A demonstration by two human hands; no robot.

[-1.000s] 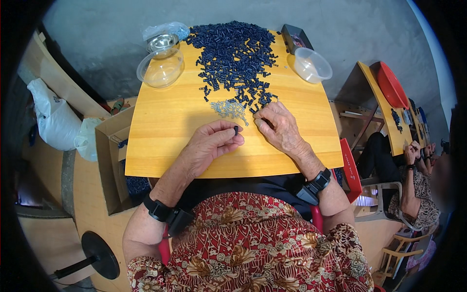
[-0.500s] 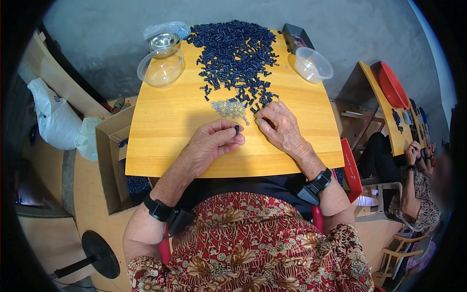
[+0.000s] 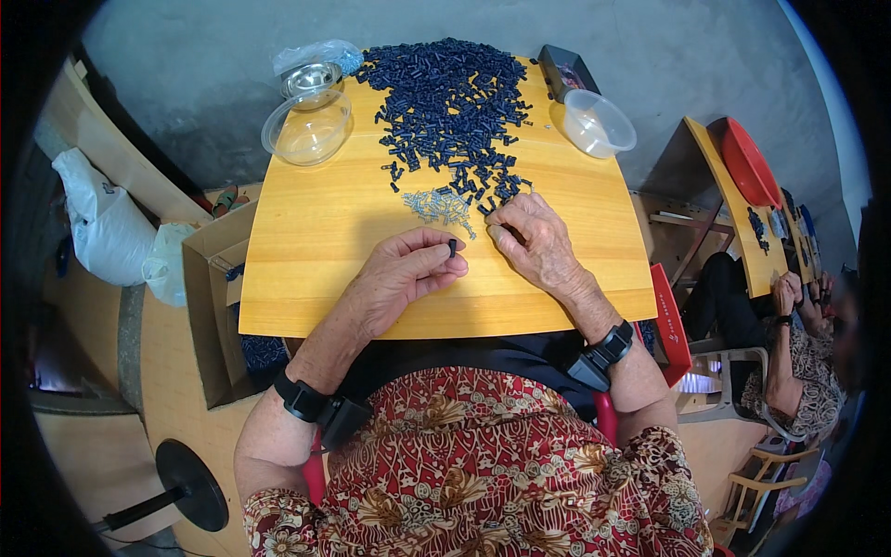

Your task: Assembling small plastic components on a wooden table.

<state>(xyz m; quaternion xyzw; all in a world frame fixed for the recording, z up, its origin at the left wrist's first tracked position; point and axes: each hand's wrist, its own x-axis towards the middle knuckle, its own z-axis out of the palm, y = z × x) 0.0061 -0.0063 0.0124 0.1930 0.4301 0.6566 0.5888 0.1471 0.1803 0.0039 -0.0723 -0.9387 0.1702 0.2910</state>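
Between thumb and fingers of my left hand (image 3: 408, 277) is a small black plastic piece (image 3: 452, 248), standing upright above the near half of the table. My right hand (image 3: 536, 239) rests at the near right edge of a big pile of small black plastic parts (image 3: 445, 93). Its fingers are curled down and closed; a dark part shows at the fingertips, but what they grip is hidden. Left of the right hand lies a small heap of silvery screws (image 3: 438, 206), just in front of the pile.
Clear plastic bowls stand at the left (image 3: 308, 130) and right (image 3: 598, 124) of the yellow table (image 3: 306, 251). Behind them are a metal bowl (image 3: 312, 80) and a dark tray (image 3: 566, 71). A cardboard box (image 3: 212, 316) sits left; a co-worker's arm (image 3: 785, 357) shows far right.
Both my hands keep their place, the left with its black piece. At the far right, the co-worker's hands and arm have shifted slightly.
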